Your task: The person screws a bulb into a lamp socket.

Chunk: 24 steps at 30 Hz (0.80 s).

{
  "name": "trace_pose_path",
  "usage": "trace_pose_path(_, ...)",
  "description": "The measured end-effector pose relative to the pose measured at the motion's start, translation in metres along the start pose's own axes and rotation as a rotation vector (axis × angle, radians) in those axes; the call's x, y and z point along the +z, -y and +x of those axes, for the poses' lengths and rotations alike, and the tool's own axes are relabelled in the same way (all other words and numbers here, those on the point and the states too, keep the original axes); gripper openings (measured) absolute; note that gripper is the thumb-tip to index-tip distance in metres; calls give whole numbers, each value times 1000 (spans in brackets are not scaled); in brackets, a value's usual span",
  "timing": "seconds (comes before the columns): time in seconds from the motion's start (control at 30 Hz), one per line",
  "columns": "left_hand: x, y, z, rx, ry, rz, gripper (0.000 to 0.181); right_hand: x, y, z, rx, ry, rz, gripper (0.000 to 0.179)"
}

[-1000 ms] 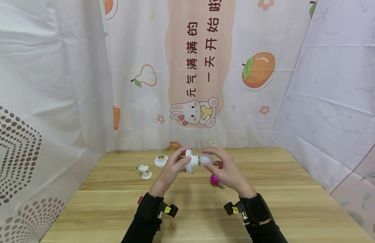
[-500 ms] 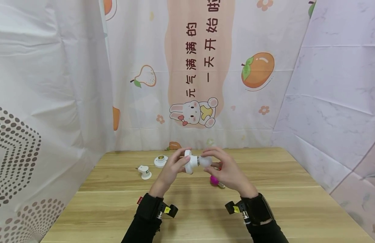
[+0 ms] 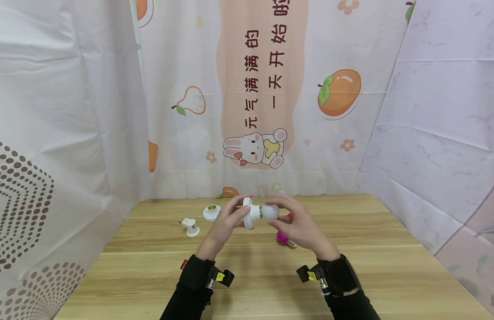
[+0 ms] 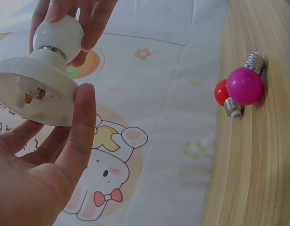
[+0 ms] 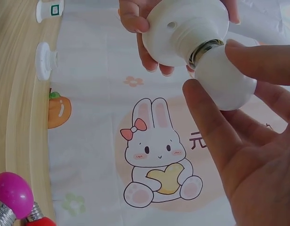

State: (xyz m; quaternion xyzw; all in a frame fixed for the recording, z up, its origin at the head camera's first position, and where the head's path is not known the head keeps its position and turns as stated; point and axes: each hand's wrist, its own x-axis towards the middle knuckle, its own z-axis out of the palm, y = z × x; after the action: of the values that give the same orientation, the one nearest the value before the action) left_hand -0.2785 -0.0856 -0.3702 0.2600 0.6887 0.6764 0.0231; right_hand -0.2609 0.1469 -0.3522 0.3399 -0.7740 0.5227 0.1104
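My left hand (image 3: 228, 221) grips a white round lamp holder (image 3: 252, 214) by its flanged base, raised above the table. In the left wrist view the holder's hollow underside (image 4: 44, 101) shows brass terminals. A white light bulb (image 3: 270, 212) sits in the socket mouth, a strip of its metal screw cap showing between glass and socket. My right hand (image 3: 299, 225) pinches the bulb between thumb and fingers, as the right wrist view shows on the glass globe (image 5: 225, 80). Holder and bulb lie on their side in one line.
On the wooden table (image 3: 151, 275), a magenta bulb (image 4: 245, 86) and a red bulb (image 4: 221, 92) lie together beneath my right hand. To the left stand another white lamp holder (image 3: 212, 212) and a white plug-in socket (image 3: 190, 226). A printed curtain (image 3: 183, 146) hangs behind.
My right hand's fingers have shifted slightly on the bulb, lifting off a little and closing on the globe again. The left hand and the lamp holder stay nearly still.
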Motion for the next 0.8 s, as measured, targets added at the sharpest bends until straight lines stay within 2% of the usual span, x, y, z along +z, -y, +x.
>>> trace_pose_path(0.13, 0, -1, 0, -2, 0, 3, 52, 0, 1, 0, 25, -4, -5, 43)
trace_pose_path(0.43, 0, 0, 0, 7, 1, 11, 52, -1, 4, 1, 103, -20, -114, 43)
trace_pose_path(0.8, 0, 1, -1, 8, 6, 9, 52, -2, 4, 0, 165, -10, -104, 42)
